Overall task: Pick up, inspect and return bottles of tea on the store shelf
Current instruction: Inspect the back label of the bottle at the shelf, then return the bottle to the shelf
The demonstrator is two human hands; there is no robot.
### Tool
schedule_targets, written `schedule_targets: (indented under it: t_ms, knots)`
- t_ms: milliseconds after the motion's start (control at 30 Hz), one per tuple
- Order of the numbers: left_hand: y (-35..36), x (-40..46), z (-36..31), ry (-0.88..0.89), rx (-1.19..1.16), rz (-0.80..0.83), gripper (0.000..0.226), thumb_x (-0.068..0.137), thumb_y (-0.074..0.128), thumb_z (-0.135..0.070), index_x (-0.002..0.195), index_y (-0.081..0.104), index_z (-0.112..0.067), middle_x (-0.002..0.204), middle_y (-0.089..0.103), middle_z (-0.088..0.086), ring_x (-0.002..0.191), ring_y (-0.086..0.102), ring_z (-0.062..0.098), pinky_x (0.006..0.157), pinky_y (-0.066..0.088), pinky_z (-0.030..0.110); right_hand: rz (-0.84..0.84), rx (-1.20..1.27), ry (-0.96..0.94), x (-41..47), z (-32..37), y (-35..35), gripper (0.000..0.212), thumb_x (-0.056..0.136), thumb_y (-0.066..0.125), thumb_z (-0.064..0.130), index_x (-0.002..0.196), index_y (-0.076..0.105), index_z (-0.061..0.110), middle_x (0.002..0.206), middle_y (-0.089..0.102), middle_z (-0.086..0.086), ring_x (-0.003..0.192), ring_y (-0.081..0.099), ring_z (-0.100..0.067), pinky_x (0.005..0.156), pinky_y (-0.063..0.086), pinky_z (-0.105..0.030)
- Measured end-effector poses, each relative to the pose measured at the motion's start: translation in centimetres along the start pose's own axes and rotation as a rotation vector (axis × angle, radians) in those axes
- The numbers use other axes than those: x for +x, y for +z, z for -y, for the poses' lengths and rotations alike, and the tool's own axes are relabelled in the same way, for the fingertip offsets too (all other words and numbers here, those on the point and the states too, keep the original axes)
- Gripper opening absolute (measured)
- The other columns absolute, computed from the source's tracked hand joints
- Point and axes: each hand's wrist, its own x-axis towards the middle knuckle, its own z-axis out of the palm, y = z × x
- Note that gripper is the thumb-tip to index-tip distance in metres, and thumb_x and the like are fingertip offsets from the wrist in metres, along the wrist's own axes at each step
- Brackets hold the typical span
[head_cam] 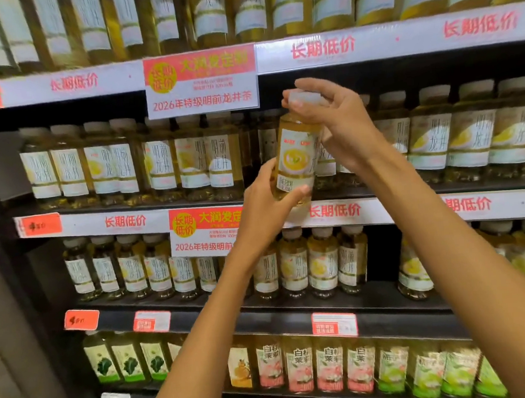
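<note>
Bottle: A bottle of tea [295, 157] was held up in front of the second shelf [100, 223], level with the row of like bottles [158, 163] and slightly tilted, its white cap toward the upper right. It was off the shelf, in both hands.

Handling: The bottle looked like clear plastic filled with pale yellow liquid, so probably moderately heavy for its size and fairly stiff while sealed. The smooth wall and glossy label could be slippery; the ribbed cap and the base looked like the surest places to hold.

Left hand: The left hand [266, 208] was clamped on the bottle's lower end, thumb [298, 193] across the bottom of the label, fingers behind, out of sight.

Right hand: The right hand [331, 115] gripped the cap [305, 97] and shoulder from the right, fingers curled over the top.

Arms: Both forearms reached up and forward from the bottom of the view, converging on the bottle, the right arm [465, 239] higher.

Stage: This appeared to be inspection, the label turned toward the camera.

Return spot: A gap in the row behind the bottle seemed the likely slot, though the hands hid most of it.
</note>
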Motion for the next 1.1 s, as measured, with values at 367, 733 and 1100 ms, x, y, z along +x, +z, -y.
schedule_targets:
  t_ms: [367,733,1100]
  knots:
    - [0.8,2.9,1.1,-0.151,0.104,-0.066,0.06,0.077,0.077,-0.035,0.127,0.053,-0.012,0.117,0.062,-0.003,0.088,0.051,-0.005,0.059,0.039,0.001,-0.052,-0.478,-0.157,3.4,-3.0,-0.6,0.021,0.091,0.063,0.021,0.11,0.063,0.012,0.097,0.064,0.009,0.088,0.063,0.004,0.076,0.052,-0.015]
    - [0.9,5.1,1.5,-0.229,0.378,-0.003,0.067,0.075,0.076,-0.046,0.124,0.048,-0.008,0.118,0.064,0.007,0.108,0.062,0.023,0.084,0.053,0.038,-0.222,-1.037,-0.354,4.8,-5.8,-1.3,0.023,0.096,0.055,0.027,0.1,0.064,0.006,0.094,0.068,-0.009,0.087,0.062,-0.021,0.08,0.053,-0.046]
    - [0.9,5.5,1.1,-0.269,0.359,0.035,0.065,0.076,0.077,-0.04,0.123,0.049,-0.006,0.12,0.064,0.01,0.111,0.06,0.024,0.076,0.043,0.026,-0.294,-0.862,-0.315,4.7,-5.0,-2.2,0.027,0.092,0.058,0.014,0.117,0.061,0.003,0.107,0.065,-0.013,0.096,0.059,-0.022,0.089,0.049,-0.034]
